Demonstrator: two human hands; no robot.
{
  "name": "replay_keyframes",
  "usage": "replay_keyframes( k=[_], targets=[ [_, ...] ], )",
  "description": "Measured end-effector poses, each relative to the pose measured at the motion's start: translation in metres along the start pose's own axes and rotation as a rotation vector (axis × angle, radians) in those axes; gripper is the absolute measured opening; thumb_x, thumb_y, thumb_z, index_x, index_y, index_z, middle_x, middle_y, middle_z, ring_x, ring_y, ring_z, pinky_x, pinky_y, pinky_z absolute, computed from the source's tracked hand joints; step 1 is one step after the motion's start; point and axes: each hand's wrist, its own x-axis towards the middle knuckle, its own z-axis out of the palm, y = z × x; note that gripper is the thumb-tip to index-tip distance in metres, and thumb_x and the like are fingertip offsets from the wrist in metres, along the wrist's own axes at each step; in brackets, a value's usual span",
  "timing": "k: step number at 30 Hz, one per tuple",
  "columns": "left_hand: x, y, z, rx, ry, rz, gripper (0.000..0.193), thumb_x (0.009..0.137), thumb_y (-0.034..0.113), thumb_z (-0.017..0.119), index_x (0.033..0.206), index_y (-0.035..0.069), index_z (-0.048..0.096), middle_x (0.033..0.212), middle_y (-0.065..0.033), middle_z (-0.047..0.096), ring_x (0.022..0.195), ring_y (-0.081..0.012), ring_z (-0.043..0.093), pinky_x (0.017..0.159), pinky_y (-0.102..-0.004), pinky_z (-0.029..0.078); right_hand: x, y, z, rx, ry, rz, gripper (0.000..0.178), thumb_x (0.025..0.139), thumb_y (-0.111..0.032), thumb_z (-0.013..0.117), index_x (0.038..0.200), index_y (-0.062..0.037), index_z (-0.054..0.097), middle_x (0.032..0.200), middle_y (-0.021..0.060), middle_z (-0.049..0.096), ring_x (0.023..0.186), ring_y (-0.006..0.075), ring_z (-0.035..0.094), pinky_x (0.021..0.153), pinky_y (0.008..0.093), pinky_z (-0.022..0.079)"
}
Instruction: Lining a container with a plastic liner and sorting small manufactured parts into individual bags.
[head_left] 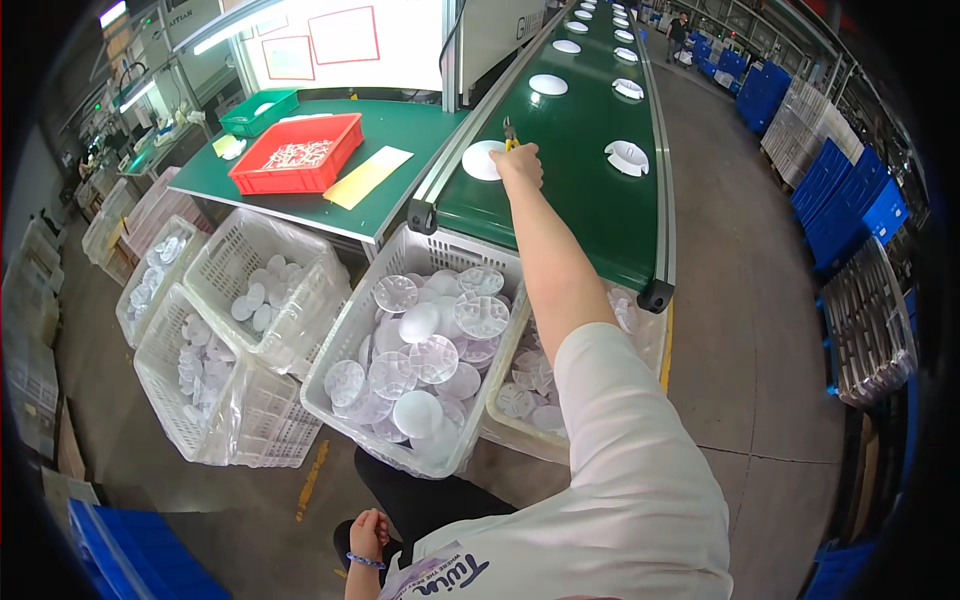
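My right arm reaches out over the green conveyor belt [560, 205]. My right hand [524, 167] is closed round a pair of small pliers [510, 134] with yellow handles, the dark jaws pointing away from me. Just left of that hand lies a round white disc [481, 161] on the belt; its fingers overlap the disc's edge, and I cannot tell whether they grip it. A white part with a notched rim [627, 158] lies to the right on the belt. Down by my dark trousers, my left hand [369, 534] is curled closed, with nothing showing in it.
More white discs [548, 85] lie along the belt in two rows. Below its near end stand a white crate [318, 412] of clear and white discs and another crate [497, 428]. On the green table [400, 135] sits a red bin [345, 150] of small pale pieces. Blue crates [840, 190] line the right.
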Motion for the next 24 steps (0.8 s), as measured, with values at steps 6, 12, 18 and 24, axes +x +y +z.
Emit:
replay_keyframes(
  k=[6, 12, 18, 24],
  targets=[
    [-0.012, -0.011, 0.001, -0.029, 0.028, -0.025, 0.023, 0.092, 0.024, 0.051, 0.075, 0.008, 0.055, 0.058, 0.0018, 0.049, 0.046, -0.0072, 0.042, 0.042, -0.0199, 0.033, 0.007, -0.002, 0.013, 0.483, 0.020, -0.045, 0.064, 0.061, -0.018, 0.081, 0.111, 0.0015, 0.045, 0.112, 0.0197, 0.057, 0.100, 0.0310, 0.059, 0.083, 0.0375, 0.048],
    [-0.036, 0.013, 0.025, -0.090, -0.027, 0.099, 0.019, 0.090, 0.022, 0.053, 0.086, 0.006, 0.061, 0.062, 0.0026, 0.051, 0.047, -0.0052, 0.043, 0.042, -0.0190, 0.032, -0.127, 0.020, 0.012, 0.419, -0.175, -1.045, 0.043, 0.070, -0.016, 0.075, 0.097, -0.0026, 0.045, 0.080, 0.0087, 0.053, 0.068, 0.0194, 0.050, 0.064, 0.0321, 0.045],
    [-0.027, 0.092, 0.064, -0.168, -0.444, 0.204, 0.079, 0.087, 0.069, 0.015, 0.115, 0.007, 0.056, 0.061, 0.0001, 0.045, 0.048, -0.0107, 0.035, 0.045, -0.0242, 0.028, -0.315, 0.164, -0.017, 0.328, -0.812, -1.999, 0.034, 0.063, -0.007, 0.072, 0.086, -0.0105, 0.047, 0.094, 0.0074, 0.059, 0.072, 0.0243, 0.056, 0.067, 0.0346, 0.042],
    [-0.024, 0.066, 0.044, 0.136, -0.303, 0.213, 0.026, 0.091, 0.028, 0.051, 0.106, 0.007, 0.054, 0.071, 0.0016, 0.053, 0.056, -0.0053, 0.047, 0.048, -0.0195, 0.037, -0.374, 0.210, -0.021, 0.390, -1.045, -1.900, 0.028, 0.066, -0.007, 0.066, 0.090, -0.0097, 0.051, 0.098, 0.0046, 0.055, 0.082, 0.0213, 0.056, 0.069, 0.0305, 0.043]
  ],
)
